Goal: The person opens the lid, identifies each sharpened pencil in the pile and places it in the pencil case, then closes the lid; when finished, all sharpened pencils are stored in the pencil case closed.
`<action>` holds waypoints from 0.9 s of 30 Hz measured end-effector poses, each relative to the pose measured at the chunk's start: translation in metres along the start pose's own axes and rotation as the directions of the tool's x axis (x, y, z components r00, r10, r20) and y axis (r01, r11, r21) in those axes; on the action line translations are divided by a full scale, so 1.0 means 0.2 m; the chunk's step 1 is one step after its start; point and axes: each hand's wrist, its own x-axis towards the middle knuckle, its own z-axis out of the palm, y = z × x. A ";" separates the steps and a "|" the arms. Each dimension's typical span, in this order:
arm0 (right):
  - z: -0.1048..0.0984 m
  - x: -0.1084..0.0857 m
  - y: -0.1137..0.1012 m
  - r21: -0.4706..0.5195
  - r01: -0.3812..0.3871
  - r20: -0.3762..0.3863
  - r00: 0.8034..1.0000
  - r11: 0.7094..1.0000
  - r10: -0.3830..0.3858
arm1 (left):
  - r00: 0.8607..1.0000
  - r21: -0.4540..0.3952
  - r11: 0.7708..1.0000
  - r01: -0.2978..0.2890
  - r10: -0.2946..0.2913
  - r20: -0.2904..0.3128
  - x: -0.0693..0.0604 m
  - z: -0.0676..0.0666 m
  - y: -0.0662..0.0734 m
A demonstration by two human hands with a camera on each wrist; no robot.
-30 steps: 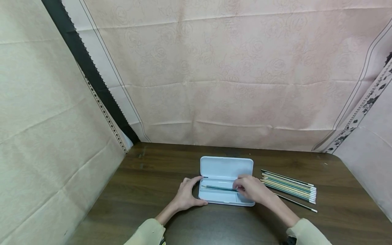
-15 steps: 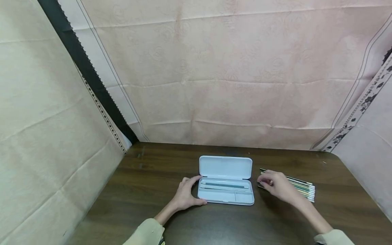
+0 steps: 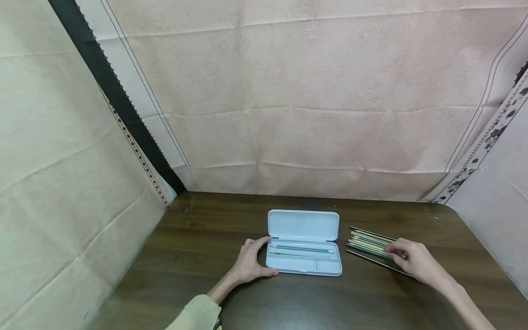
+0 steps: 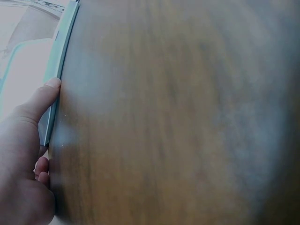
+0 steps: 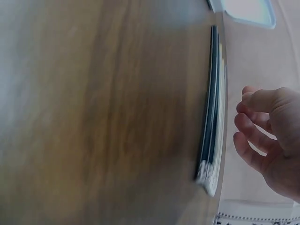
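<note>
Gripping the left end of the pencil case [image 3: 290, 262]: left hand [image 3: 246, 266], thumb on the case's front edge, index finger at its back-left corner near the hinge, a wide spread between the two. Left wrist view confirms thumb against the case edge, other fingers curled lower down.

Right hand [image 3: 414, 261] is right of the case, over the far ends of the pencils [image 3: 367, 242]. Fingers loosely bent, thumb tip close to index tip, other fingers apart with gaps between. Right wrist view shows nothing in its grasp; whether a fingertip touches a pencil, can't tell.

Case is light blue and lies open, lid [image 3: 303, 224] tipped back behind the tray part. One teal pencil [image 3: 303, 249] lies lengthwise inside, toward the hinge side. Small compartment at the case's front right.

Loose pencils sit just right of the case, side by side, slanting away from it toward the right hand; dark, green and cream barrels, pale ends at the far side. One black pencil [image 3: 371, 260] lies slightly apart, on the near side of that row.

All on a dark wood table [image 3: 305, 302]. Pinkish cloth [image 3: 309, 105] hangs behind the case, with a black strip [image 3: 123, 101] to its left.
</note>
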 end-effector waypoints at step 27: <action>-0.07 -0.17 0.13 -0.050 -0.054 0.015 0.998 0.997 0.055 | 1.000 0.000 1.000 -0.001 0.001 0.003 0.01 0.00 0.00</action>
